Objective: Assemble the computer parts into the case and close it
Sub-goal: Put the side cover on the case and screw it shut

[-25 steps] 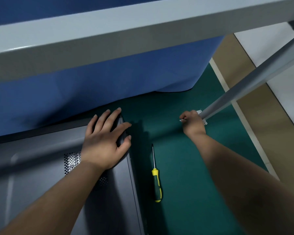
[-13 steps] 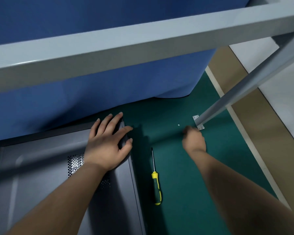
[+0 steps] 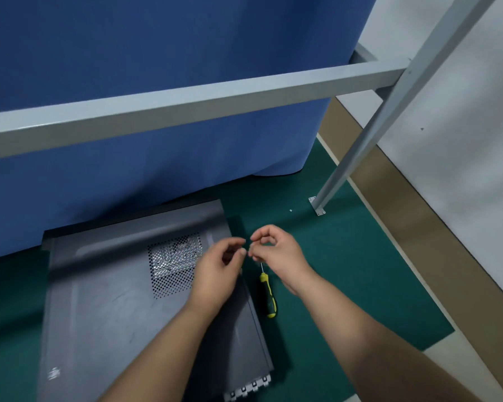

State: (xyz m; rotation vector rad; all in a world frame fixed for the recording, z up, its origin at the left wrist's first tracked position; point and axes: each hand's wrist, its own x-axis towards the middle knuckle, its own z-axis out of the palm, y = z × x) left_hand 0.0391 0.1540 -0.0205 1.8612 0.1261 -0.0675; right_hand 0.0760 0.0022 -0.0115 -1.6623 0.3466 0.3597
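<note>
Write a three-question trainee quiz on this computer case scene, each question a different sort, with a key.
1. True or false: the screwdriver lies on the green mat, to the right of the computer case.
2. Multiple choice: where is the left hand? A) flat on the mat B) raised above the case's right edge, fingertips close to the right hand C) gripping the screwdriver
3. Fill in: a tiny pale speck, possibly a screw, lies on the mat near the foot of the grey metal ____.

Key: 1 true; 2 B; 3 post
</note>
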